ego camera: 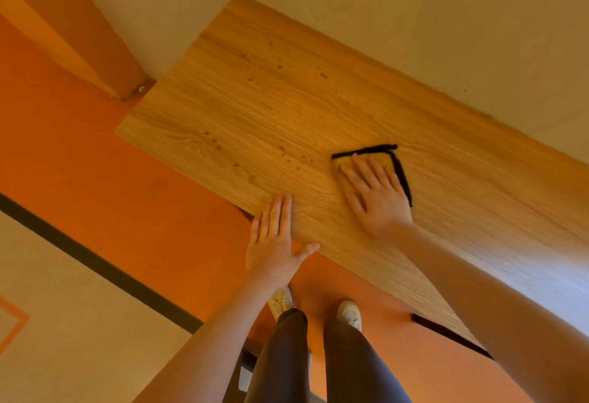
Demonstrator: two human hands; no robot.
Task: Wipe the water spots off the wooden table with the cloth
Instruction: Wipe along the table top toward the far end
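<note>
The cloth (387,160) is being pressed flat on the wooden table (223,109) under the right hand (376,193), fingers spread and straight. The left hand (274,236) is being rested open at the near edge, fingers together. Water spots (283,150) are lying left of the cloth, nearer the fingertips' left side; a leftward sweep is judged needed.

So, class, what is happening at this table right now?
A person is wiping a wooden table. The right hand presses flat on a yellow cloth with black trim, while the left hand rests flat on the near edge. Water spots remain left of the cloth and farther back.
</note>
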